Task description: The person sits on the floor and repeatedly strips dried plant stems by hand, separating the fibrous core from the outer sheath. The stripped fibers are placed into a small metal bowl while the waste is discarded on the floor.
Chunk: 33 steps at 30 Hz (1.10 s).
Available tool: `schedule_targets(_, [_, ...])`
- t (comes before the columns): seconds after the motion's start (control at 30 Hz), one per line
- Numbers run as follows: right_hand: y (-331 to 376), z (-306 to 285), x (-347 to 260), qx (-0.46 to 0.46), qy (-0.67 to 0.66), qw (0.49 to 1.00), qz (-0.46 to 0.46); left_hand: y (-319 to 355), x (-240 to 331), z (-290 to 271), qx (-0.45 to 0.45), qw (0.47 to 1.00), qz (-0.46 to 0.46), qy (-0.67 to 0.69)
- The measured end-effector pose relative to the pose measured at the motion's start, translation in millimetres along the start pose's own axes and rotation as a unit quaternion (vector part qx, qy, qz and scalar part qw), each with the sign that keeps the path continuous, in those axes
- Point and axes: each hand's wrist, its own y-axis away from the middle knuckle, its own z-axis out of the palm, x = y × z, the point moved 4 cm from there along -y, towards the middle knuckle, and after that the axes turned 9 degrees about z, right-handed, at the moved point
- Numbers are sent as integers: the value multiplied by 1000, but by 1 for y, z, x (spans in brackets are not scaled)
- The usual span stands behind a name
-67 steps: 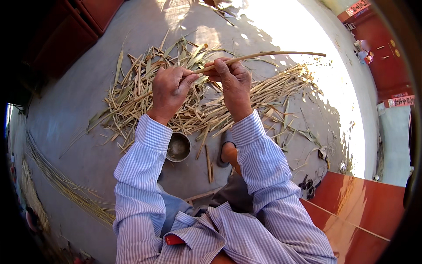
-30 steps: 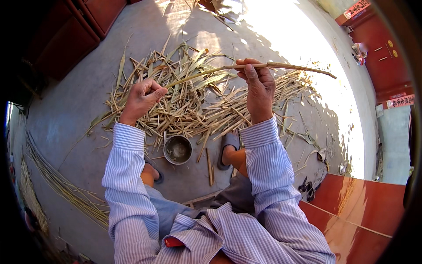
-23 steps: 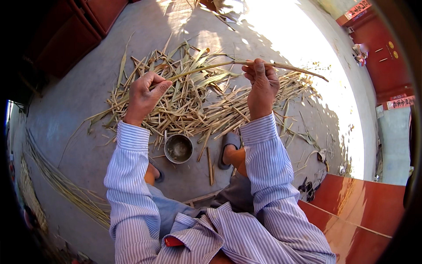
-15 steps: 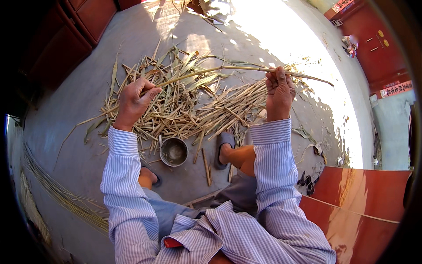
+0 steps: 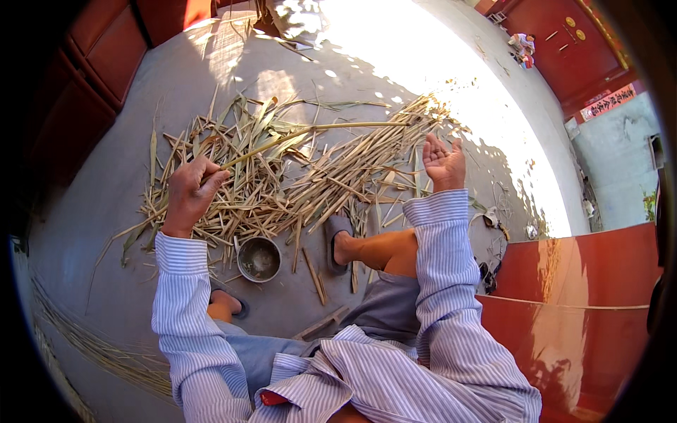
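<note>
Thumb and fingers of the left hand [image 5: 192, 197] pinch one long, greenish-tan stalk [image 5: 317, 127], which slants up to the right over a heap of dry stems and leaves [image 5: 247, 197] before levelling off. The right hand [image 5: 443, 163] is near the far end but apart from it, palm up, fingers loosely spread. Beneath, the heap runs into a sheaf of straighter stems [image 5: 352, 173] reaching toward the sunlit strip of floor [image 5: 423, 56]. From where I stand I see a round metal pot [image 5: 259, 247] at the heap's near edge, with short sticks [image 5: 314, 278] to its right, and grey slippers [image 5: 338, 224] on the person's feet. Off to the left lies a bunch of thin, long stalks [image 5: 130, 370]; on the right, a glossy red panel [image 5: 508, 338] catches the light.
</note>
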Motion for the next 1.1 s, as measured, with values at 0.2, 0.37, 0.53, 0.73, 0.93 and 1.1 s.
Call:
schedule_targets(0.2, [75, 66, 45, -246, 394, 881, -90, -5, 13, 13, -7, 1000, 7, -21])
schedule_targets(0.37, [91, 67, 27, -306, 312, 895, -94, -14, 38, 15, -35, 997, 39, -56])
schedule_targets(0.53, [94, 75, 36, -433, 347, 831, -42, -10, 46, -4, -33, 992, 58, -111])
schedule_targets(0.73, [98, 66, 38, -393, 299, 865, -90, -22, 61, -44, -52, 981, 148, -111])
schedule_targets(0.93, [108, 44, 49, -350, 437, 823, -93, 17, 68, -84, -68, 962, 166, -207])
schedule_targets(1.1, [167, 55, 108, -381, 519, 764, -48, 69, 58, -131, -104, 946, 130, -278])
